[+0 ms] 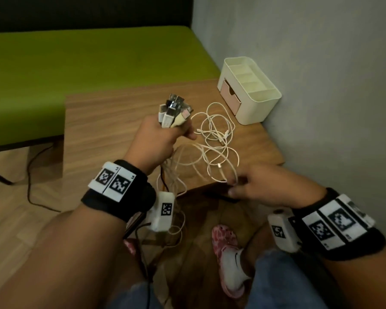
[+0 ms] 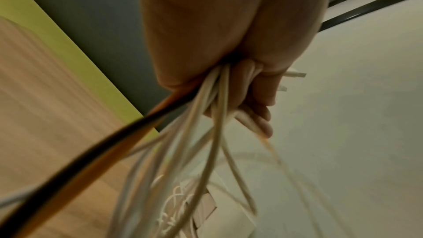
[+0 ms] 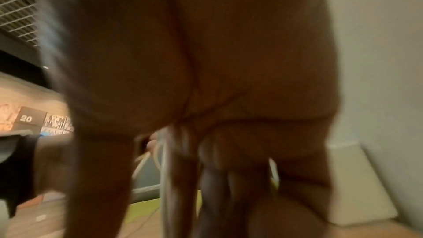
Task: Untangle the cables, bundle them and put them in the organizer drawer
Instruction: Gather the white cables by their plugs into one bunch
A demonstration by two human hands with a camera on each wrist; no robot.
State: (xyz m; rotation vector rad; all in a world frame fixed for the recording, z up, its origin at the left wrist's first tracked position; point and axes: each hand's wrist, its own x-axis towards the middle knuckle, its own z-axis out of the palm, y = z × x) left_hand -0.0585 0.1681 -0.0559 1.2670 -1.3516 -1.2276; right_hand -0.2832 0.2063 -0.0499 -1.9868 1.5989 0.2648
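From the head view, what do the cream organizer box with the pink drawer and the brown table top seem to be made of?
The cream organizer box looks like moulded plastic: smooth matte walls, rounded corners, thin dividers. Its pink drawer seems to be the same plastic. The brown table top shows printed-looking wood grain, probably laminate or veneer; I cannot tell which.

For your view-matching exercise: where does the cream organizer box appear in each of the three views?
Head: organizer box at upper right, on the table against the wall.
Left wrist: bottom centre, blurred behind the hanging cables.
Right wrist: lower right, against the wall.
Shared landmark: the pale wall.
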